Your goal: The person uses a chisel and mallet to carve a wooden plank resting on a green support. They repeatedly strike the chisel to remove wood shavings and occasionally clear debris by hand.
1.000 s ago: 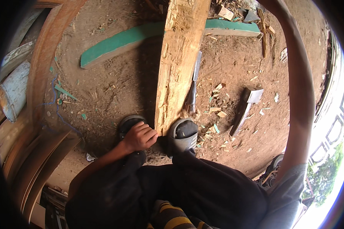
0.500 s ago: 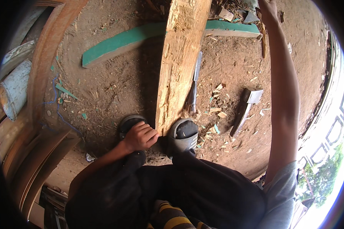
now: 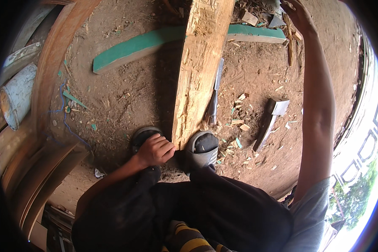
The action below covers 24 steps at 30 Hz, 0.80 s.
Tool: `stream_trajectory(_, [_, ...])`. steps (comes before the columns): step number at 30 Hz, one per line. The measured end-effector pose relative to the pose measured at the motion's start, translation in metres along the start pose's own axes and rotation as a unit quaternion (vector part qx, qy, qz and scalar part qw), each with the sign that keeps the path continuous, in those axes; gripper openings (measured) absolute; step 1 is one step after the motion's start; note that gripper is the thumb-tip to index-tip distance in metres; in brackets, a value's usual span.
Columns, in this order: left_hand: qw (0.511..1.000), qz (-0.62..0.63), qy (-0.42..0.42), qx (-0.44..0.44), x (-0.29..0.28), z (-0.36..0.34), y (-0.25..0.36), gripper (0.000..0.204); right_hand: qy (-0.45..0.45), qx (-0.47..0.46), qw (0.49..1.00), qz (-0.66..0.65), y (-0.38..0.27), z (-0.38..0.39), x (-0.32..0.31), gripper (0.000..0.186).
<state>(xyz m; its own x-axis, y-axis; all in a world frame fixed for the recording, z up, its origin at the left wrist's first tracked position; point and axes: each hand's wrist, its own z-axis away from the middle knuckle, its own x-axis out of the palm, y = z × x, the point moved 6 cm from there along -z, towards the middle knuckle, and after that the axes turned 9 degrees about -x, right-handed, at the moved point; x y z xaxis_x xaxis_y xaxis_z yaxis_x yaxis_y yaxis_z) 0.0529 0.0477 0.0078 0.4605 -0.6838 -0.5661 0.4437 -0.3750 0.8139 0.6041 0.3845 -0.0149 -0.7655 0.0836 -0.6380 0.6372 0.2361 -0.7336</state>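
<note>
A long, rough-hewn wooden plank [image 3: 197,84] stretches away from my feet, its pale top face chipped and splintered. My left hand [image 3: 156,150] is closed beside its near left corner, knuckles up; what the fingers hold, if anything, is hidden. Far ahead on the right, my right hand [image 3: 297,16] is at the top edge of the view, fingers bent but apart, near wood scraps. Along the plank's right side lies a long metal chisel-like tool [image 3: 215,92]. Farther right, a tool with a blocky metal head [image 3: 278,106] and a dark shaft rests on the dirt.
A curved green-painted wooden piece [image 3: 134,47] crosses beneath the plank. Wood chips [image 3: 238,122] litter the dirt floor. At left are a dented pale bucket [image 3: 19,96], curved brown boards [image 3: 50,176] and a blue string [image 3: 66,119]. My sandalled feet [image 3: 202,149] flank the plank's near end.
My right hand and forearm have shifted slightly right and nearer, so more of the hand shows. The left hand stays by the plank's corner. The whole view has shifted slightly.
</note>
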Motion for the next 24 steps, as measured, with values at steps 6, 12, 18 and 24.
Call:
stream_trajectory(6, [1.0,-0.007,-0.003,0.005,0.0,0.0,0.001,0.011,-0.023,0.09,0.978,-0.185,0.011,0.006,-0.002,0.035])
stream_trajectory(12, [1.0,-0.009,-0.002,0.003,0.0,0.0,0.001,0.011,0.076,0.215,0.889,-0.396,0.021,0.017,-0.005,0.029])
stream_trajectory(18, [1.0,0.001,-0.002,-0.003,0.001,0.0,0.0,0.009,-0.09,-0.087,0.988,0.09,-0.008,0.005,-0.002,0.025])
stream_trajectory(24, [1.0,0.0,-0.003,-0.003,0.0,0.0,0.0,0.01,0.111,0.258,0.938,-0.202,0.039,0.001,-0.003,0.025])
